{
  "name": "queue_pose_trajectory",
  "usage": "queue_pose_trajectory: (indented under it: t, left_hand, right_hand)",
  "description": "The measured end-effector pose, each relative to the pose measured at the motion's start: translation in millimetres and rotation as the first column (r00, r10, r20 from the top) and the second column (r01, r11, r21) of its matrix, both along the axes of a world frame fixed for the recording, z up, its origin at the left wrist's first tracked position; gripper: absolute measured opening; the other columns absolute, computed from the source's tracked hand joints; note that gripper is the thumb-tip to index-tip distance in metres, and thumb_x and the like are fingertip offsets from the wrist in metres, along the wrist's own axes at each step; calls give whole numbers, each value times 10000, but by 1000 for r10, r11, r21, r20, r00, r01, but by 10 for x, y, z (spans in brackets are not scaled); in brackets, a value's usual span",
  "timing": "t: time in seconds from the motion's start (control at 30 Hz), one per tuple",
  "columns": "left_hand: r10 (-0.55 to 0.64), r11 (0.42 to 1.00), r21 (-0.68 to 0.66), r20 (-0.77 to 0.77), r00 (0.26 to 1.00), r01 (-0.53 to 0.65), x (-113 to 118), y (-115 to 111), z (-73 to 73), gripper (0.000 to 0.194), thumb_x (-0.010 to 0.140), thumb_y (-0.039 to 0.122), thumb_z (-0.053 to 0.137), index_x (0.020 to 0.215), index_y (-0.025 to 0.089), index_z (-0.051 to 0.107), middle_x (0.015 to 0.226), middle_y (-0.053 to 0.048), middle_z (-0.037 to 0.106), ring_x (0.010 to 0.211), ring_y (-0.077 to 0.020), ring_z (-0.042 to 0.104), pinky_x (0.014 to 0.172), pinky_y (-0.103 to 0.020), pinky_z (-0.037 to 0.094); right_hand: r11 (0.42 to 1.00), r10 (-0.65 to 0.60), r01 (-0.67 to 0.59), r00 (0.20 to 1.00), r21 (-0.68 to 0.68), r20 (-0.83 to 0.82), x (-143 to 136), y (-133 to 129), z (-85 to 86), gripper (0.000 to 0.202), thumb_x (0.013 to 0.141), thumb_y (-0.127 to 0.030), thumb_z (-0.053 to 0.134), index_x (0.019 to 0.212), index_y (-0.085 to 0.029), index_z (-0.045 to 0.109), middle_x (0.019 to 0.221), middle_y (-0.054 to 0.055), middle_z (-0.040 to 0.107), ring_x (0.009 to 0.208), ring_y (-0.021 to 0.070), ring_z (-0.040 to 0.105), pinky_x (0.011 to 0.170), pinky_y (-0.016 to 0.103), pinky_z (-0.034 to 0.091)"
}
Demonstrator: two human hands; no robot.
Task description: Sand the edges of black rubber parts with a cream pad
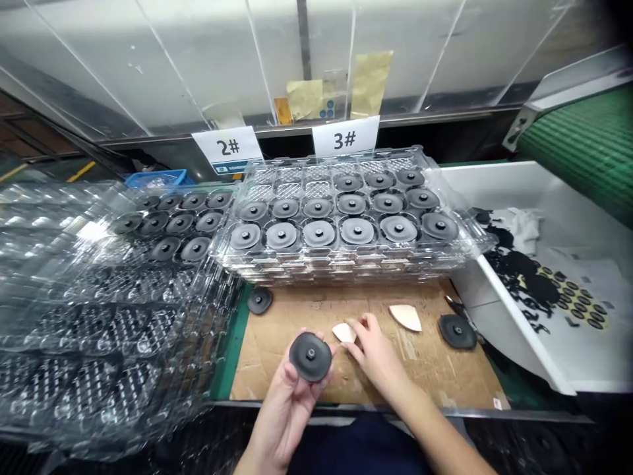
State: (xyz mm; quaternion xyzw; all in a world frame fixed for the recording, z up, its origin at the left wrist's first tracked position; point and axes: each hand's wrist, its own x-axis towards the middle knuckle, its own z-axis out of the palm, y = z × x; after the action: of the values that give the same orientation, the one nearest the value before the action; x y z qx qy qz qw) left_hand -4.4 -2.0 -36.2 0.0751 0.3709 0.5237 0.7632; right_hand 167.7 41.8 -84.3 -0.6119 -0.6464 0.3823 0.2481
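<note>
My left hand (291, 396) holds a dark rounded disc (310, 357) with a small central knob facing up, above the brown cardboard (306, 310). Just right of it, my right hand (368, 346) pinches a small cream-white piece (345, 332) between thumb and fingers. Another cream wedge-shaped piece (405, 317) lies on the cardboard further right. One dark disc (260, 301) rests at the cardboard's upper left corner, and a larger dark one (457, 331) at its right edge.
Stacked clear trays (341, 254) holding several dark discs stand behind the cardboard. More clear trays (99, 343) fill the left side. At the right is a white bin (519, 336) with black scraps, below a green roller (588, 142). Signs read 2# (229, 146) and 3# (345, 140).
</note>
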Motion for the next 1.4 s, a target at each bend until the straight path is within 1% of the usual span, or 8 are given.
queue_pose_trajectory:
  t: [0.2,0.4,0.57,0.77,0.9,1.1,1.2,1.4]
  left_hand:
    - [80,997,-24,127,989,-77,-173,3,29,421,765,420,558,1174,322,543,1189,-48,614,1132,-242,528,1009,-391,356]
    - [65,998,-10,71,995,-64,-14,65,116,488,739,363,611,1212,291,512,1155,-62,628,1109,-233,540,1005,-387,361]
    - [-5,1000,-24,31,1000,6,49,82,208,543,729,321,645,1244,291,475,1202,-60,589,1088,-236,545,979,-376,387]
    - [-48,999,-10,-28,998,48,56,76,314,481,660,364,697,1111,229,597,1086,-67,646,1057,-242,563,954,-345,412]
    - [-42,999,-20,29,999,43,62,101,339,567,580,362,751,1118,289,590,1094,-35,645,1036,-242,579,917,-332,446]
    - [-99,994,-41,31,995,100,159,156,382,372,649,267,723,1014,286,655,952,-3,698,922,-167,630,871,-246,470]
    - [-110,994,-9,42,993,111,147,202,434,470,582,300,763,1036,284,645,1065,-22,668,976,-220,615,893,-295,469]
    - [-129,991,-22,91,987,131,200,293,425,520,569,374,738,1071,298,622,1131,-36,636,1062,-278,568,980,-397,397]
  right_hand:
    - [975,183,-173,981,141,-59,-135,2,15,223,855,-210,450,978,-198,636,810,56,617,793,197,580,726,326,462]
    - [971,103,-65,982,230,-155,-204,50,816,256,896,-236,416,1121,-220,536,1019,45,610,890,156,567,759,274,460]
    - [916,344,-280,917,288,-200,-380,-42,1278,222,854,-138,448,1033,-197,567,914,19,633,828,143,567,762,273,453]
    - [887,266,-205,959,414,-95,-376,-16,1274,257,863,-147,418,1090,-151,538,933,75,625,830,190,559,764,346,449]
    - [875,404,-333,903,352,-149,-329,-57,1315,229,836,-118,449,1027,-191,551,839,32,637,731,155,565,700,290,465]
    - [876,268,-211,960,434,-75,-317,-10,1323,247,865,-144,415,1082,-147,533,894,77,629,794,193,565,740,350,454]
    - [863,395,-325,911,387,-117,-171,-64,1320,248,830,-102,463,1047,-183,551,824,37,631,714,159,554,680,299,466]
    - [885,367,-335,929,323,-43,93,-71,1393,241,827,-131,491,1044,-214,554,774,23,616,657,158,540,603,292,460]
